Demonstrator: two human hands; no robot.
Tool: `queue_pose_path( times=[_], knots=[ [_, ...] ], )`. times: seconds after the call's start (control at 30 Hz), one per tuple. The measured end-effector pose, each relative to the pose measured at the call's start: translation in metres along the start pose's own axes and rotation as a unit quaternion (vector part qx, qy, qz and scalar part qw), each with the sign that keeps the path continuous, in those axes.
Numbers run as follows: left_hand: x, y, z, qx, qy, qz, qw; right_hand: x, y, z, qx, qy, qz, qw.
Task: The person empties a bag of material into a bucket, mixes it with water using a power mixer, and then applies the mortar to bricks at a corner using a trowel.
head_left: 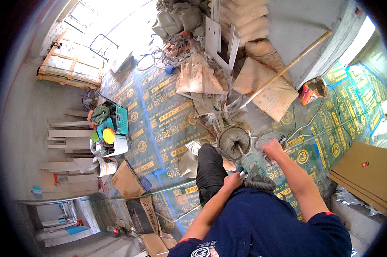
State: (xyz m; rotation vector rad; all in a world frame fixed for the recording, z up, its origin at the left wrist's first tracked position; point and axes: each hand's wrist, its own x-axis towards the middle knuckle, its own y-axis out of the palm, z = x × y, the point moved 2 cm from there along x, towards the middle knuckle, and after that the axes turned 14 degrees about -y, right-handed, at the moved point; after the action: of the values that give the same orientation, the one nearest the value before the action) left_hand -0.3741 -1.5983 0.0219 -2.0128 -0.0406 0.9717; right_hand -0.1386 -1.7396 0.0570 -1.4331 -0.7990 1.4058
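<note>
A round bucket [219, 138] of wet grey mortar [234, 139] stands on the floor in front of the person, with the shaft [240, 148] of one green handheld mixer [252, 162] slanting down into it. The dark trouser leg [211, 173] is just beside the bucket on the left, and the mixer's body comes over the near side.

Beyond the bucket lie crumpled paper sacks [201, 76], and a flattened brown sack [270, 92] is crossed by one long wooden pole [290, 65]. An open orange-red bag [314, 91] stands to the right of that, with dark and pale cables [308, 124] trailing across the printed floor sheeting [153, 128]. Farther left are one teal crate [122, 120], one yellow lid [108, 135] and a white pail [105, 166]; at the far right, brown cardboard sheets [365, 171] lie in a stack.

Both forearms reach forward from the lower edge, elbows spread. The left hand [232, 181], low and close to the body, is closed around a handle of the mixer. The right hand [272, 149], farther forward, is curled into a fist at the mixer's other side; the grip inside it is mostly hidden.
</note>
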Motion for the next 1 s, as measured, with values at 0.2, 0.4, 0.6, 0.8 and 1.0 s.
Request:
queue_pose_path(
  times=[0.2, 0.4, 0.6, 0.8, 1.0],
  knots=[
    [0.000, 0.014, 0.014, 0.022, -0.037, 0.064, 0.997, -0.005, 0.046, 0.015, 0.031, 0.009, -0.040, 0.999],
    [0.013, 0.033, 0.038, 0.036, -0.099, 0.169, 0.980, -0.010, 0.085, 0.042, 0.077, 0.058, -0.090, 0.991],
    [0.036, 0.022, 0.042, 0.118, -0.057, 0.196, 0.972, -0.015, 0.091, 0.055, 0.084, 0.132, -0.074, 0.985],
    [0.053, 0.017, 0.073, 0.162, 0.014, 0.207, 0.965, -0.014, 0.098, 0.089, 0.160, 0.200, -0.078, 0.963],
    [0.089, -0.036, 0.087, 0.277, 0.139, 0.205, 0.928, -0.008, 0.097, 0.147, 0.257, 0.325, -0.027, 0.910]
  ],
)
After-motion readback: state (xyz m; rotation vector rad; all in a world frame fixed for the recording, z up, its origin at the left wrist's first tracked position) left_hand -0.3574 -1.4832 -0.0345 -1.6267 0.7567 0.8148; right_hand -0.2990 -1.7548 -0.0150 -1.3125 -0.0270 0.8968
